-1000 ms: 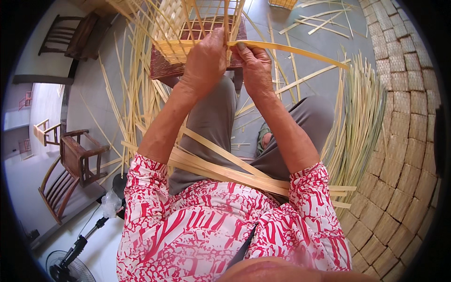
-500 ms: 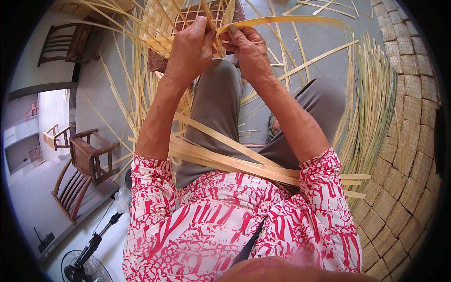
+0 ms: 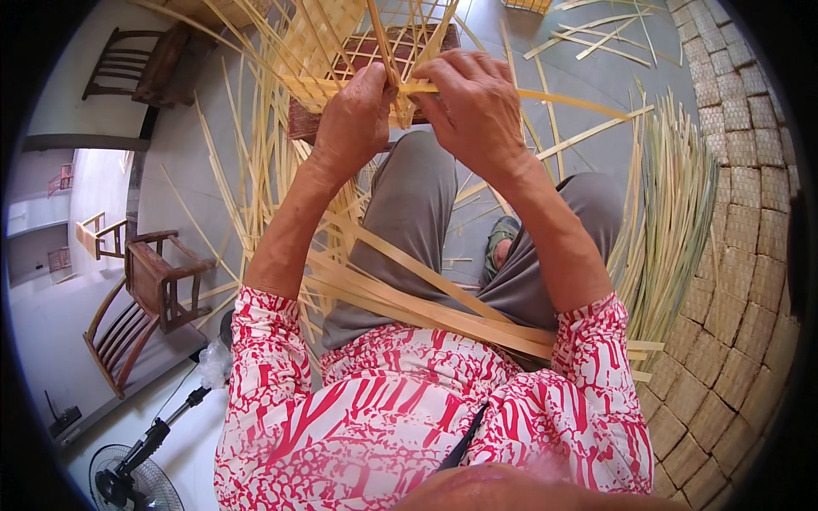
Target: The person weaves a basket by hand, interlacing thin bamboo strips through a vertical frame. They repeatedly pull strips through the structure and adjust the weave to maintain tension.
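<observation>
An open-weave bamboo basket (image 3: 311, 47) with long upright strips rests on a worn dark-red stool (image 3: 307, 123) above my knees. My left hand (image 3: 354, 115) is closed at the basket's near corner, gripping the strips there. Just to its right, my right hand (image 3: 469, 106) curls over a flat yellow strip (image 3: 571, 102) at that corner, back of the hand upward; some fingertips are hidden. The strip extends out to the right. Several wide pale strips (image 3: 409, 302) lie across my lap.
Loose strips (image 3: 239, 187) cover the floor at left; a strip bundle (image 3: 665, 213) lies at right beside stacked woven blocks (image 3: 745, 264). Wooden chairs (image 3: 166, 272) and a standing fan (image 3: 128, 468) are at left. A second yellow woven basket (image 3: 526, 4) is at the top edge.
My right hand has turned over and reached forward onto the yellow strip, its fingers now bent over the top. My left hand keeps gripping the corner. The view has shifted slightly.
</observation>
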The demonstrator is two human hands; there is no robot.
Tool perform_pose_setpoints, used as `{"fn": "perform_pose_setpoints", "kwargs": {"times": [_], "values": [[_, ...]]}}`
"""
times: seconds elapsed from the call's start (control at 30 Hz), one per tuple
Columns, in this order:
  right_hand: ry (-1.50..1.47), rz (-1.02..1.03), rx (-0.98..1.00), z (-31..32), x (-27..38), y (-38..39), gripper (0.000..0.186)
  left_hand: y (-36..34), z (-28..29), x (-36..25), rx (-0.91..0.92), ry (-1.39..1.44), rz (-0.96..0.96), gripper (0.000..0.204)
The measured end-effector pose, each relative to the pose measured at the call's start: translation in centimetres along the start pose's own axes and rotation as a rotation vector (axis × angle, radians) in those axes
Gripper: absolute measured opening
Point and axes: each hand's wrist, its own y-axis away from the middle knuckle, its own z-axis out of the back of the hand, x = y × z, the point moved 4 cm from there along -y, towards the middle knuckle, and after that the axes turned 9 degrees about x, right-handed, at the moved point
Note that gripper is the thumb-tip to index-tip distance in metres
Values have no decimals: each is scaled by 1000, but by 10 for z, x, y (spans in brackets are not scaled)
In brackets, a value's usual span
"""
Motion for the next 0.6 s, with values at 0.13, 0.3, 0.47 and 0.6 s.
{"fn": "perform_pose_setpoints", "kwargs": {"times": [0.13, 0.3, 0.47, 0.6], "values": [[-222, -195, 433, -29, -13, 8, 12, 3, 2, -1, 53, -6, -4, 13], [-210, -107, 402, -19, -8, 3, 10, 8, 8, 0, 97, 102, 1, 15], [-184, -82, 341, -24, -14, 1, 18, 14, 16, -2, 123, 132, -61, 14], [-228, -61, 427, -29, -18, -6, 33, 20, 21, 4, 203, 214, -122, 12]]}}
